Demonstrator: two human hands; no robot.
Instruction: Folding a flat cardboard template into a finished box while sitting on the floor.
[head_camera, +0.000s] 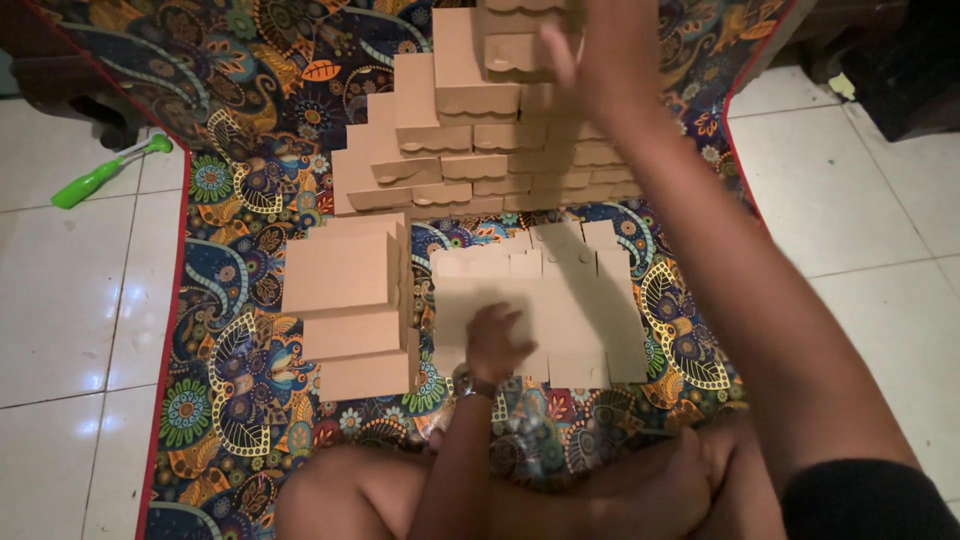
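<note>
My right hand (600, 50) reaches far forward with fingers spread, touching the top of a tall stepped pile of folded brown cardboard boxes (460, 150). My left hand (495, 340), with a watch on its wrist, lies with curled fingers on a low stack of flat, unfolded cardboard blanks (580, 300) in front of me; it appears to grip the top sheet. The hand is blurred.
A second stack of flat brown cardboard pieces (345, 280) lies left of the blanks. Everything sits on a colourful patterned mat (230, 130) over white floor tiles (60, 300). A green-handled tool (100, 178) lies on the tiles at the left. My crossed legs fill the near edge.
</note>
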